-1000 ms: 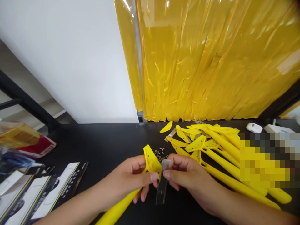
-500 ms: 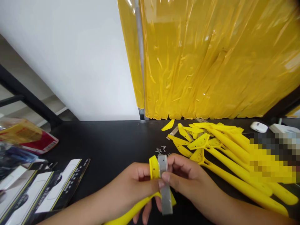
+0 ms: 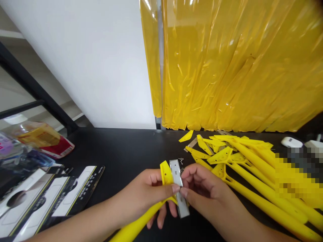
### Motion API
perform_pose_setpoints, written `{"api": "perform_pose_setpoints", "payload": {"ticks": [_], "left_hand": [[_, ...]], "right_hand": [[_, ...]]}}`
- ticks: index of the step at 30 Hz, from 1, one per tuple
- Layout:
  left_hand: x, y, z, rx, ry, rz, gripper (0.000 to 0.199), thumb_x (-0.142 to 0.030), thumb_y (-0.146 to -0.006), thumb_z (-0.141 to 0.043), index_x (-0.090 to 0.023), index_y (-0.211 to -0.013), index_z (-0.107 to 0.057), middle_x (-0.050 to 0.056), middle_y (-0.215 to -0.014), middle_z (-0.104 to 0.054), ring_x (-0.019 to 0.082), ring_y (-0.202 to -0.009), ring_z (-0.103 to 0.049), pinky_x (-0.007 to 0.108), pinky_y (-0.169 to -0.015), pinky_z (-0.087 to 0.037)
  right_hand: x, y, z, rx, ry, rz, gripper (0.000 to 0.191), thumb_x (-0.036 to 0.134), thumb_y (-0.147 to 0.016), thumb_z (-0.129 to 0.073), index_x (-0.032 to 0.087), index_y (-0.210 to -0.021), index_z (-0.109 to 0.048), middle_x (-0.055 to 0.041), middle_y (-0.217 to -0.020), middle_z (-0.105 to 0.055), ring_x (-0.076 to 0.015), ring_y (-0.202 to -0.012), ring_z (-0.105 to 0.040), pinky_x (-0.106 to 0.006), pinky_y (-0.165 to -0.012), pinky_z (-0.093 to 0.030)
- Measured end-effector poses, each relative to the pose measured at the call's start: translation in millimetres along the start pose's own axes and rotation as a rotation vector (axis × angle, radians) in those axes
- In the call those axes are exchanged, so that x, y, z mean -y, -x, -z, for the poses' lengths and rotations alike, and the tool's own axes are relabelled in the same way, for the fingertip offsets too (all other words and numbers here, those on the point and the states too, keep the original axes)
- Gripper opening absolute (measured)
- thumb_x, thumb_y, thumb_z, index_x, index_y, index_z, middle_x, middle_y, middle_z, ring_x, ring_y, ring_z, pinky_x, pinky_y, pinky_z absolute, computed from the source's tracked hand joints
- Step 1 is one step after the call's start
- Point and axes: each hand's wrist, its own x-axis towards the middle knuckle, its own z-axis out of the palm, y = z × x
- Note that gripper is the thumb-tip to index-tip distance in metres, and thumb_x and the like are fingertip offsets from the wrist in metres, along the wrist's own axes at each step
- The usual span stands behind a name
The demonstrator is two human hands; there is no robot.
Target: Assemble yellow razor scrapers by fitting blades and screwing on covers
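Left hand: the left hand (image 3: 143, 198) is closed around the neck of a yellow plastic scraper (image 3: 166, 173), and its thumb lies across the flat head
Right hand: the right hand (image 3: 204, 191) pinches a steel blade (image 3: 182, 205) between thumb and bent fingers, so the grip is almost shut on this strip
Place: the scraper is held near the front edge of the black counter (image 3: 121, 148), about the middle, with the blade against its head
Handling: I think the scraper is light and rather stiff, best taken by the long handle; the blade seems thin and sharp, so better to hold its flat sides
Rest: more yellow scrapers (image 3: 254, 174) lie in a pile toward the right side of the counter, printed cards (image 3: 50, 198) lie at the left edge, and a yellow plastic curtain (image 3: 227, 67) hangs behind the back edge
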Motion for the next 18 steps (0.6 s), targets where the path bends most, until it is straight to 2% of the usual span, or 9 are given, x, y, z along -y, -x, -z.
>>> {"api": "perform_pose_setpoints", "payload": {"ticks": [6,10,14,18], "left_hand": [[0.7,0.2,-0.3,0.032,0.021,-0.014,0.032,-0.047,-0.099,-0.061,-0.016,-0.105,-0.066,0.008,-0.084,-0.076,0.009,-0.048,-0.064,0.012,-0.037,-0.044],[-1.1,2.5,-1.7,0.058,0.051,-0.06,0.027,-0.035,-0.101,-0.057,-0.017,-0.121,-0.062,0.01,-0.093,-0.076,0.01,-0.055,-0.068,0.013,-0.042,-0.044],[-3.7,3.4,-2.5,0.069,0.01,-0.073,0.026,-0.034,-0.102,-0.057,-0.017,-0.12,-0.061,0.012,-0.101,-0.075,0.011,-0.061,-0.07,0.014,-0.045,-0.046],[-4.2,2.9,-2.3,0.076,-0.013,-0.08,0.028,-0.037,-0.102,-0.058,-0.017,-0.12,-0.062,0.013,-0.102,-0.076,0.012,-0.061,-0.07,0.014,-0.045,-0.044]], "right_hand": [[-4.9,-0.4,5.6,-0.056,0.04,0.067,0.024,0.029,-0.096,-0.067,0.03,-0.119,-0.06,0.0015,-0.098,-0.063,-0.0148,-0.087,-0.061,-0.027,-0.076,-0.052],[3.9,-2.1,15.9,-0.007,0.121,0.125,0.02,0.035,-0.1,-0.064,0.028,-0.119,-0.066,-0.0021,-0.108,-0.07,-0.0188,-0.1,-0.066,-0.031,-0.086,-0.053],[5.2,-3.6,19.6,0.048,0.166,0.107,0.022,0.034,-0.1,-0.063,0.029,-0.12,-0.069,-0.0005,-0.102,-0.072,-0.0189,-0.093,-0.067,-0.033,-0.085,-0.054],[-1.3,-4.8,17.3,0.012,0.17,0.114,0.026,0.032,-0.098,-0.065,0.03,-0.124,-0.068,0.0002,-0.101,-0.07,-0.0181,-0.089,-0.066,-0.033,-0.081,-0.053]]}}
